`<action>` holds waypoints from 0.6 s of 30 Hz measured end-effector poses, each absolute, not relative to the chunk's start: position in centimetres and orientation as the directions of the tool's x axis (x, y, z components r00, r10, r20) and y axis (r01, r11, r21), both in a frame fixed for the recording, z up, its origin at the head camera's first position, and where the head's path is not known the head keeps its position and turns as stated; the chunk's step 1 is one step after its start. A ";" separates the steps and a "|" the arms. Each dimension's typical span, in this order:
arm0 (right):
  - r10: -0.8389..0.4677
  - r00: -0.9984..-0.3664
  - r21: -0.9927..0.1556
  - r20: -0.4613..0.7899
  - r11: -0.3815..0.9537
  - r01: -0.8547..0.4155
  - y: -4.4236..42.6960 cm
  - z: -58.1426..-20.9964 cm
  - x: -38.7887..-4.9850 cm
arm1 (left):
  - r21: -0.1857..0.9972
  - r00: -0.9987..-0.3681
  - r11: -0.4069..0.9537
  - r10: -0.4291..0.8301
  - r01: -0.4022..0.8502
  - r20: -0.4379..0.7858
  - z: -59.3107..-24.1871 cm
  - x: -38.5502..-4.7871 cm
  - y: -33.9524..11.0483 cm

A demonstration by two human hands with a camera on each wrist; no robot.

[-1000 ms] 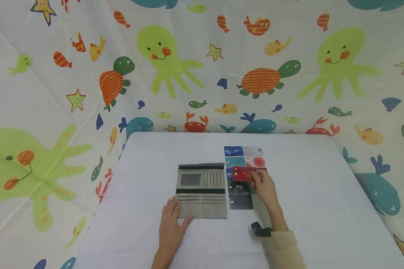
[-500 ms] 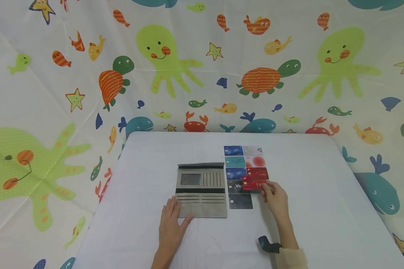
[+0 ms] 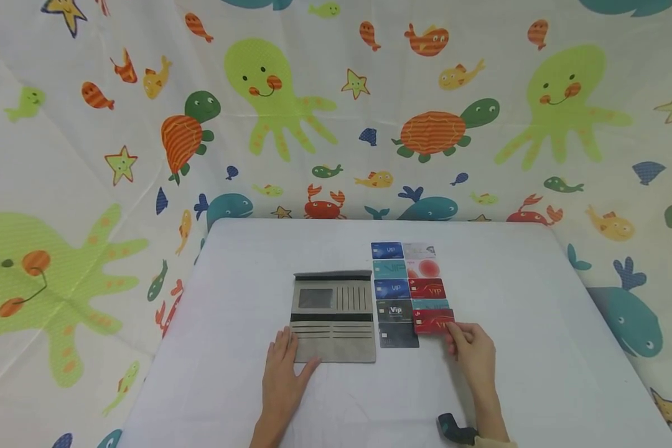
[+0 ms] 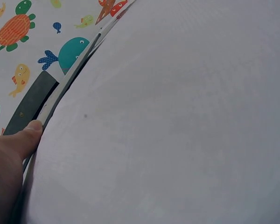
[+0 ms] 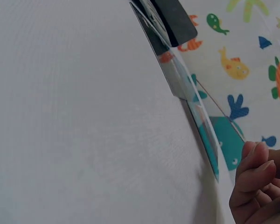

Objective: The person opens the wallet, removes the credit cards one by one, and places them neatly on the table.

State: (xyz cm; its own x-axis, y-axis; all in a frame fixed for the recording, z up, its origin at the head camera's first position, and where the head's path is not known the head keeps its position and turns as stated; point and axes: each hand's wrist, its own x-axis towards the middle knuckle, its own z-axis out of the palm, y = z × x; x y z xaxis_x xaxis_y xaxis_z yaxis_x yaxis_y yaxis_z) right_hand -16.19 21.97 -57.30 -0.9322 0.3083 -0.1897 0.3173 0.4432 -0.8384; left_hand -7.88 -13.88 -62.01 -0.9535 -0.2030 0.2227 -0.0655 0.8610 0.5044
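An unfolded grey wallet (image 3: 353,348) lies on the white table, with card slots and a clear window showing. My left hand (image 3: 282,379) rests at its lower left corner, fingers extended; the left wrist view catches the thumb (image 4: 25,139) against its edge. Between thumb and fingers, my right hand (image 3: 473,351) pinches a red VIP card (image 3: 430,321) by its right end. In the right wrist view that card (image 5: 219,109) is tilted up, apart from the cards below. It partly covers a teal card (image 3: 430,303) in the head view. Another red card (image 3: 427,288) lies just above.
Two columns of cards lie right of the wallet: blue (image 3: 387,250), teal (image 3: 389,269), dark Vip (image 3: 394,310), plain dark (image 3: 399,336), white with a red circle (image 3: 424,269). A dark strapped device (image 3: 455,429) sits at my right wrist. A sea-animal curtain (image 3: 364,112) hangs behind.
My right hand has carried the red card down and to the right, uncovering the blue card, the other red card and the dark Vip card. My left hand stays on the wallet.
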 end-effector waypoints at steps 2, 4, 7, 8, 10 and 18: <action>0.316 -0.928 -0.834 -0.195 0.444 0.327 22.3 -57.4 -15.8 | 0.511 -0.955 0.857 -0.202 -0.064 0.219 -62.0 -7.9 -13.9; 0.328 -0.923 -0.830 -0.201 0.444 0.338 22.6 -57.6 -15.6 | 0.516 -0.955 0.854 -0.202 -0.063 0.217 -62.0 -7.9 -13.9; 0.340 -0.916 -0.828 -0.210 0.437 0.352 22.9 -58.0 -15.4 | 0.519 -0.956 0.852 -0.205 -0.068 0.212 -62.0 -8.0 -13.9; 0.343 -0.914 -0.825 -0.216 0.436 0.359 22.9 -58.0 -15.4 | 0.518 -0.956 0.852 -0.206 -0.071 0.209 -62.0 -8.0 -13.9; 0.341 -0.911 -0.819 -0.229 0.438 0.370 23.1 -58.2 -15.3 | 0.518 -0.957 0.852 -0.208 -0.077 0.200 -62.1 -8.0 -13.9; 0.316 -0.918 -0.789 -0.238 0.489 0.373 23.2 -58.2 -15.0 | 0.513 -0.960 0.854 -0.206 -0.082 0.189 -62.2 -8.0 -13.9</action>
State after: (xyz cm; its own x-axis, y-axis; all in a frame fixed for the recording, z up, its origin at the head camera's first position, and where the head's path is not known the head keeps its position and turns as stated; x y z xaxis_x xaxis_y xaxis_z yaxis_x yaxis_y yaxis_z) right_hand -15.00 23.15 -58.21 -0.9184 0.3159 -0.2384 0.3729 0.4888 -0.7887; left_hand -7.95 -13.94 -62.15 -0.9601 -0.2058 0.1894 -0.0820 0.8545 0.5130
